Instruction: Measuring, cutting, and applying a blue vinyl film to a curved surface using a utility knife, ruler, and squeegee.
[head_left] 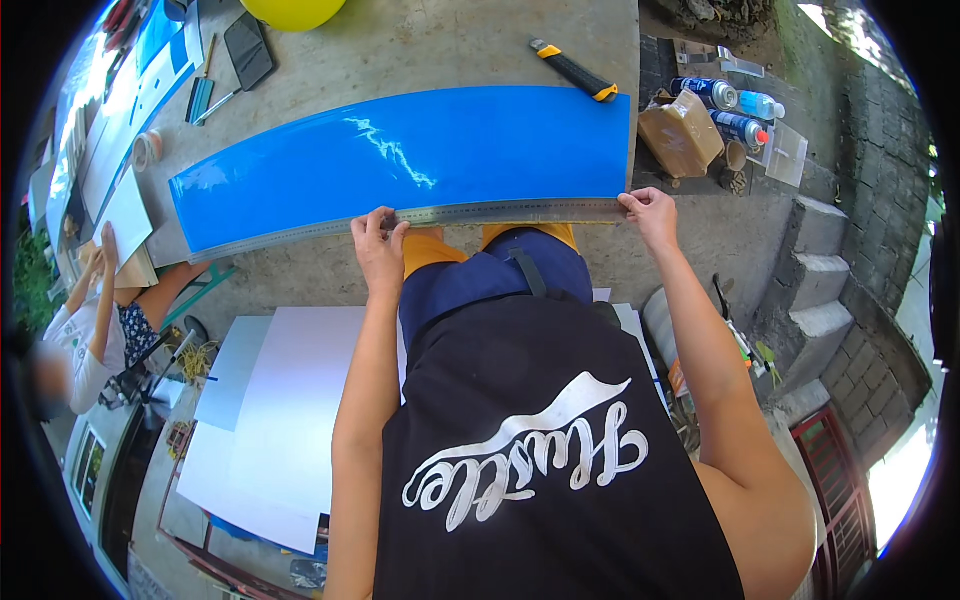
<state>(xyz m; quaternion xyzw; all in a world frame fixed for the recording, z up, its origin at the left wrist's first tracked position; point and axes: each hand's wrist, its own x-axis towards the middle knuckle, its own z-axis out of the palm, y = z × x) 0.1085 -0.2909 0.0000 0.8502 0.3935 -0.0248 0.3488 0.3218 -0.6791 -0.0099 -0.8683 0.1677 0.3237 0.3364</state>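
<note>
Blue sheet [400,145], long and glossy, lies flat on the grey worktop [440,45], along its near edge, with its right end close to the worktop's right edge. Large white panels [290,410] lie off the near edge, to the left of the person's body. A co-worker [90,340] is off the worktop's left end, one hand touching a white board [125,225] there. A long metal ruler [500,213] runs along the near edge of the blue sheet, beside the worktop's near edge. Toward the far edge a yellow round thing [293,10] shows in part, cut off by the view. Off the right edge sits a tan box [680,135]. The person's left hand [380,258] is bent nearly closed, thumb and fingers holding the ruler around the middle of the near edge. The right hand [654,218] is mostly closed, too, thumb and forefinger pinching the ruler's right end, by the near right corner. A dark phone [248,52] lies toward the far left of the worktop. A black and yellow utility knife [572,70] lies toward the far right, its lower end at the sheet's far edge. A small cup [147,150] stands toward the left end.
</note>
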